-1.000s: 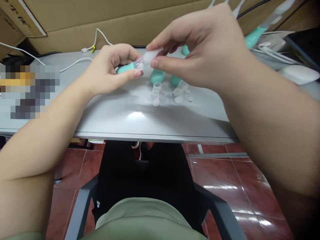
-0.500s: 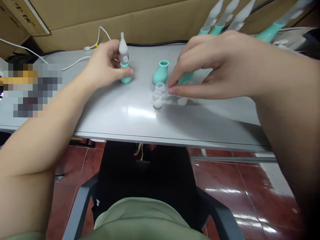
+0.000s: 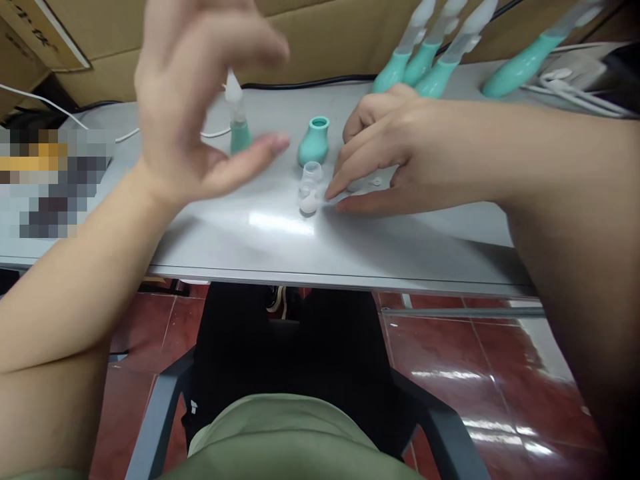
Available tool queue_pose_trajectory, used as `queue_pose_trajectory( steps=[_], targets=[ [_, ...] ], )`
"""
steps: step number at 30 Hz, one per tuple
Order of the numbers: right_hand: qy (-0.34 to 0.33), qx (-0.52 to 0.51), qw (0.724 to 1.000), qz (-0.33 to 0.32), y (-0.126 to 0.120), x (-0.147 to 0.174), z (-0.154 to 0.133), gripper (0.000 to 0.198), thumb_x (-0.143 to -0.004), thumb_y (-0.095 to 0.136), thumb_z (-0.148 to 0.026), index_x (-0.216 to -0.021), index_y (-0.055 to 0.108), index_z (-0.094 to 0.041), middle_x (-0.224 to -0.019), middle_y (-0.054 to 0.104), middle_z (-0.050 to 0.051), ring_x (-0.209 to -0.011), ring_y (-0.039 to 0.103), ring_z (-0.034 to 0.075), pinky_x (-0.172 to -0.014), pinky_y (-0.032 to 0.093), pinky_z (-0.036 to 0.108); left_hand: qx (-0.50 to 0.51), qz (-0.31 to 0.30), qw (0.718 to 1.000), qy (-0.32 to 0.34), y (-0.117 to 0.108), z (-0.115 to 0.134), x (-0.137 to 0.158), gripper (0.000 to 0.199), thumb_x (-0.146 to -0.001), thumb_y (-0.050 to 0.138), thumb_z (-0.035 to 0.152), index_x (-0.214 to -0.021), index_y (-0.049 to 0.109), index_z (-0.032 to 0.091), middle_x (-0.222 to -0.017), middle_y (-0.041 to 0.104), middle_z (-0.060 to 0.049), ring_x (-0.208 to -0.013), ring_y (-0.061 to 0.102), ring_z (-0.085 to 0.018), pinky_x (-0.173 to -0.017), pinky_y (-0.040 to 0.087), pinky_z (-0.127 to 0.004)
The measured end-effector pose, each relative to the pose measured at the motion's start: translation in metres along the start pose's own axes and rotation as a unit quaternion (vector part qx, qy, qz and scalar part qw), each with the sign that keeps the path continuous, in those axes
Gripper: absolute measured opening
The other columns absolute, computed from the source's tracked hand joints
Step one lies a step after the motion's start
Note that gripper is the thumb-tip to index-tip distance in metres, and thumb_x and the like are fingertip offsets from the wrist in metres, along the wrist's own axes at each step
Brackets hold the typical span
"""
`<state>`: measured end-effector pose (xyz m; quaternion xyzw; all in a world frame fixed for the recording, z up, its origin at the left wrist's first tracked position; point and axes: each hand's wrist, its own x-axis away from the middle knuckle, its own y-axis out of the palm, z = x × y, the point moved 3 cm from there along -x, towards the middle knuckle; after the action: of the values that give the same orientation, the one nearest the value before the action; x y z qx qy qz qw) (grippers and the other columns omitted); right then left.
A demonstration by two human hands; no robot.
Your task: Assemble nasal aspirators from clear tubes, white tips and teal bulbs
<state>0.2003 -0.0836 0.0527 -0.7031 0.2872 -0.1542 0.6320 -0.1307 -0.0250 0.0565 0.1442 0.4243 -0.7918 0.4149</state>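
**Grey tabletop, teal and clear parts**

Grey tabletop [image 3: 260, 247]: glossy, cardboard behind, red floor tiles below. Left hand [image 3: 190, 113]: raised, grip released, empty. Right hand [image 3: 400, 160]: flat on the surface, fingertips at the small clear pieces [image 3: 309, 193], apparently picking one; grip loose. Assembled teal bulb [image 3: 239, 130]: upright, set apart. Open teal bulb [image 3: 314, 141]: uncapped, just behind the clear pieces.

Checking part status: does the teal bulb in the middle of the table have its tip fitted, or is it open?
Open. The teal bulb stands upright with its round mouth bare; the assembled unit beside it carries a clear tip.
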Motion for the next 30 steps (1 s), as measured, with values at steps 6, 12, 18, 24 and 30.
queue_pose_trajectory(
  steps=[6,12,18,24,30],
  targets=[
    [-0.030,-0.030,0.999,0.021,0.009,-0.005,0.011,0.028,-0.104,0.100,-0.066,-0.103,0.098,-0.038,-0.110,0.084,0.002,-0.132,0.076,0.030,-0.136,0.056,0.059,-0.328,-0.222,0.916,0.073,0.060,0.075,0.006,0.045,-0.123,0.062,0.060,-0.137,0.095,0.032,-0.129,0.088,-0.012,-0.113,0.087,-0.035,-0.095,0.060,-0.046],
    [-0.025,-0.002,1.000,-0.006,0.008,-0.004,0.003,0.015,-0.111,0.093,-0.052,-0.105,0.099,-0.039,-0.110,0.084,0.003,-0.124,0.077,0.029,-0.136,0.055,0.062,-0.356,-0.303,0.884,0.024,0.074,0.086,-0.011,0.035,-0.113,0.068,0.043,-0.131,0.094,0.030,-0.117,0.088,-0.009,-0.093,0.082,-0.028,-0.080,0.054,-0.038],
    [-0.032,0.038,0.999,-0.022,0.007,-0.007,-0.005,0.017,-0.113,0.087,-0.045,-0.108,0.101,-0.035,-0.110,0.082,0.005,-0.113,0.074,0.027,-0.133,0.053,0.064,-0.267,-0.301,0.915,0.012,0.080,0.080,-0.023,0.027,-0.110,0.063,0.034,-0.101,0.087,0.029,-0.085,0.080,-0.006,-0.077,0.074,-0.026,-0.082,0.055,-0.042],
    [-0.003,0.031,0.999,-0.041,0.008,-0.008,-0.008,0.015,-0.111,0.084,-0.040,-0.107,0.099,-0.037,-0.116,0.086,0.006,-0.120,0.074,0.029,-0.121,0.058,0.058,-0.105,-0.220,0.970,0.002,0.065,0.056,-0.013,0.013,-0.097,0.091,0.037,-0.108,0.098,0.036,-0.097,0.093,-0.004,-0.079,0.084,-0.026,-0.079,0.065,-0.042],
    [-0.010,0.038,0.999,-0.035,0.011,-0.009,-0.012,0.013,-0.112,0.086,-0.036,-0.107,0.098,-0.039,-0.104,0.087,0.002,-0.121,0.074,0.027,-0.123,0.058,0.056,-0.056,-0.207,0.977,0.010,0.056,0.045,-0.005,0.012,-0.100,0.100,0.035,-0.110,0.105,0.038,-0.104,0.098,-0.004,-0.073,0.079,-0.021,-0.076,0.069,-0.038]
  ],
)
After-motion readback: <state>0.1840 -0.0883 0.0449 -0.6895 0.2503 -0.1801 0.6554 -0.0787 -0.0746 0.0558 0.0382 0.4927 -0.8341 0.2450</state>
